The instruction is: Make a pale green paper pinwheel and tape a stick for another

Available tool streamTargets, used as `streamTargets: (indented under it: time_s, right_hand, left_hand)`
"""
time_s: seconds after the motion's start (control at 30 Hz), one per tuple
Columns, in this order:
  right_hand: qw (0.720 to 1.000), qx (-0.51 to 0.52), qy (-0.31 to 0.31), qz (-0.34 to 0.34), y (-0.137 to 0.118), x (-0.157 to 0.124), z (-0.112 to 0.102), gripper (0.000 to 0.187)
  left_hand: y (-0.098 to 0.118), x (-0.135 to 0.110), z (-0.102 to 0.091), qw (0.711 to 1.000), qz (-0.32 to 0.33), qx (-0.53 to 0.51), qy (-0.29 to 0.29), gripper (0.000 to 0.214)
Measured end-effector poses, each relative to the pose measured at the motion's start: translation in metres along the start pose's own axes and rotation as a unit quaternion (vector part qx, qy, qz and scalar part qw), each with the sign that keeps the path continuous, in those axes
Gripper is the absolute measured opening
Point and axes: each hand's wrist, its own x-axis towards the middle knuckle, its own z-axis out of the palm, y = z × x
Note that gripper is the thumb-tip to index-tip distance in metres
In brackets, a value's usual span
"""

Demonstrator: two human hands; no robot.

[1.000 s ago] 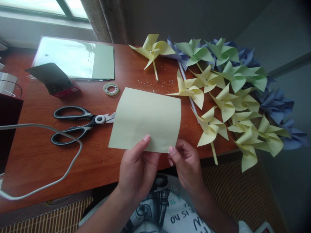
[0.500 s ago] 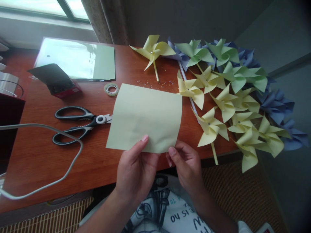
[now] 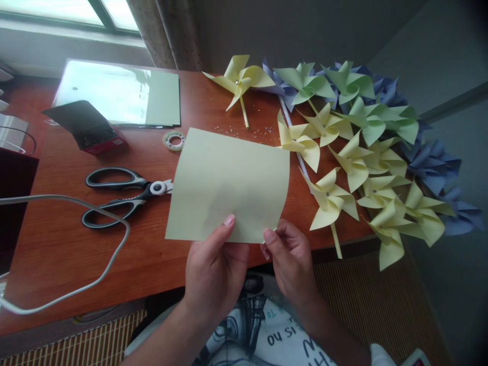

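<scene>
A pale yellow sheet of paper (image 3: 229, 178) is held up over the near edge of the table, slightly curved. My left hand (image 3: 217, 264) grips its lower edge, thumb on the face and fingers hidden behind. At the lower right corner my right hand (image 3: 290, 254) pinches the paper between thumb and fingers. Scissors (image 3: 127, 193) with black and grey handles lie left of the sheet, their blades partly hidden under it. Just beyond the sheet's upper left corner is a roll of tape (image 3: 174, 141).
Several yellow pinwheels (image 3: 331, 198), green pinwheels (image 3: 305, 84) and blue pinwheels (image 3: 434, 162) crowd the right side. A clear sleeve with paper (image 3: 163, 96) lies at the back left, behind an open red box (image 3: 102, 142). A white cable (image 3: 118, 249) loops across the left.
The sheet has tilted slightly and its right edge has shifted a little rightward. Both hands keep their hold on it; the things on the table have stayed put.
</scene>
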Motion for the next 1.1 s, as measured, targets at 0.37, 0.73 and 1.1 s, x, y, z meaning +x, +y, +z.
streamTargets:
  time_s: [0.37, 0.73, 1.1]
  right_hand:
    - [0.998, 0.041, -0.023, 0.045, -0.004, 0.001, -0.002, 0.022]
    - [1.0, -0.007, -0.019, 0.019, -0.002, 0.012, 0.005, 0.027]
    - [0.996, -0.03, -0.066, 0.055, -0.003, 0.015, 0.013, 0.028]
  left_hand:
    - [-0.001, -0.003, -0.002, 0.999, -0.016, 0.027, -0.021, 0.049]
    - [-0.006, 0.001, -0.021, 0.973, -0.027, 0.216, -0.074, 0.027]
    - [0.016, -0.001, -0.038, 0.949, 0.009, 0.309, -0.053, 0.025]
